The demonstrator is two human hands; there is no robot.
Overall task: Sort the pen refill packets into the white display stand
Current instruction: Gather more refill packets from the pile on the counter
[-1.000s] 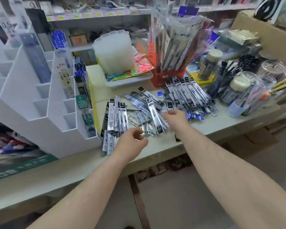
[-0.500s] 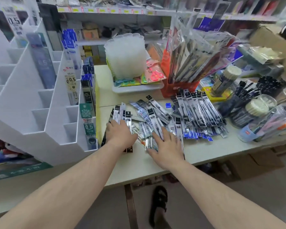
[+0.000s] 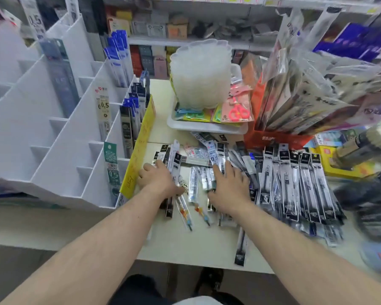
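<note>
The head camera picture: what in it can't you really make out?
- Packets under the left hand and right hand: the palms cover them, so any grip is unclear.
- Right end of the table: blurred by motion; the dark items there are unreadable.
- Small print on the refill packets: too small to read.
- White display stand: cut off by the left edge.

Stocked shop shelves [image 3: 185, 38] rise behind a cream table [image 3: 180, 245] over grey floor [image 3: 31, 274].

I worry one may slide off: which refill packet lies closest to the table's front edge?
The lone black-headed packet, lying apart below the right hand, its dark end nearly at the table edge; the others sit farther back.
</note>
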